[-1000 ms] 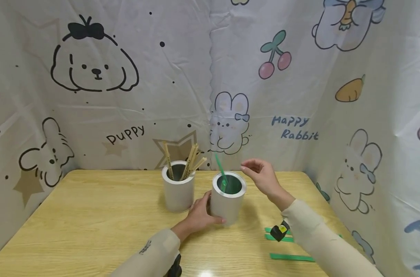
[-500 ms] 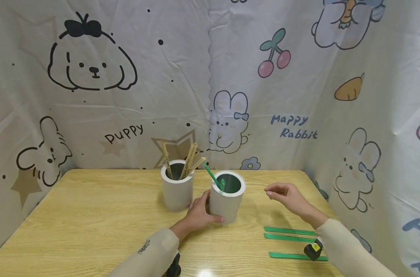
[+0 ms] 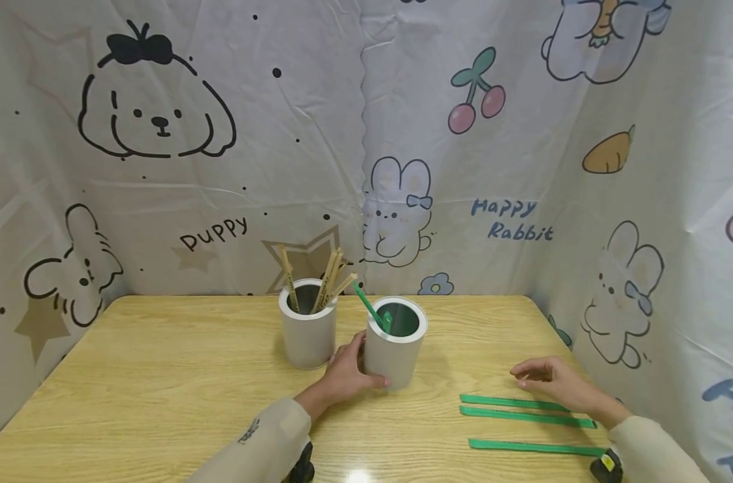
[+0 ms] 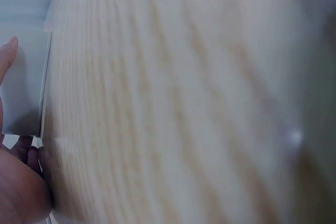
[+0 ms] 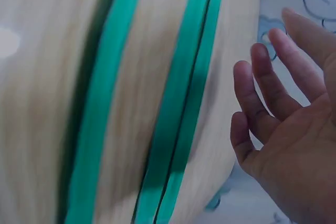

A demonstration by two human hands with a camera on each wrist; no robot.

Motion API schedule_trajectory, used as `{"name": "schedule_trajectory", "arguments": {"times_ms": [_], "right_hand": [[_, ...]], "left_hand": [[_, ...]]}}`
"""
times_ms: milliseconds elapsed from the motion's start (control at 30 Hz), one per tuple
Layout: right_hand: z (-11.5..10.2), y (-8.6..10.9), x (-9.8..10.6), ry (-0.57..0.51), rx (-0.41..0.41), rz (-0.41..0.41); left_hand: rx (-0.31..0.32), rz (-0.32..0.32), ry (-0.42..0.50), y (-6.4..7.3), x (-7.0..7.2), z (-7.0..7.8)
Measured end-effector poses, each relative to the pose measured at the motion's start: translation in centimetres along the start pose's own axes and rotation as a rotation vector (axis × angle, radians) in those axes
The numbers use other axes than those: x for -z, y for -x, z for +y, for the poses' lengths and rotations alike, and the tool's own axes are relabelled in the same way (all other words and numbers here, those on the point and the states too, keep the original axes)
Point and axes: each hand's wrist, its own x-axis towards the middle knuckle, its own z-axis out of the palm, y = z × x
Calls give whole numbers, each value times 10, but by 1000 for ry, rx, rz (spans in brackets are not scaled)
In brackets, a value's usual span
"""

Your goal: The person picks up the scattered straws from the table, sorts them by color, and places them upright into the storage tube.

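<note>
My left hand (image 3: 346, 377) grips the lower side of a white cylindrical cup (image 3: 397, 362), thumb in front and fingers round its left side. In the left wrist view the cup (image 4: 23, 87) shows at the left edge beside the hand. A thin green stick (image 3: 368, 303) leans out of the cup's mouth, with another green piece inside it. My right hand (image 3: 562, 384) hovers over the table's right side, fingers loosely bent and holding nothing. Below it lie three flat green strips, the nearest strip (image 3: 529, 447) apart from the other two. In the right wrist view the strips (image 5: 107, 87) run past the relaxed fingers.
A second white cup (image 3: 309, 339) stands just left of the first, with several tan sticks (image 3: 328, 278) in it. The wood-grain table (image 3: 161, 396) ends at a printed cloth (image 3: 306, 134) behind and at the sides.
My right hand has moved from beside the cup's mouth down and right, to over the green strips. The green stick has tipped left against the rim. My left hand stays on the cup.
</note>
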Motion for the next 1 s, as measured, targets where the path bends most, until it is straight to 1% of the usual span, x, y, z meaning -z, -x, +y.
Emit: {"name": "schedule_trajectory", "arguments": {"times_ms": [100, 300, 367, 500, 600, 700, 1000], "right_hand": [[13, 10, 7, 35, 4, -19], [31, 22, 11, 71, -38, -36], [33, 23, 10, 97, -36, -30], [35, 20, 8, 180, -9, 5], [34, 16, 8, 207, -12, 11], [34, 14, 9, 211, -12, 3], [31, 13, 11, 141, 12, -42]], "left_hand": [[-1, -4, 0, 0, 0, 0], [-5, -8, 3, 1, 1, 1], [-4, -7, 4, 1, 1, 1], [3, -3, 2, 0, 1, 1], [7, -2, -4, 0, 1, 0], [9, -4, -3, 0, 1, 1], [2, -7, 3, 2, 1, 3]]}}
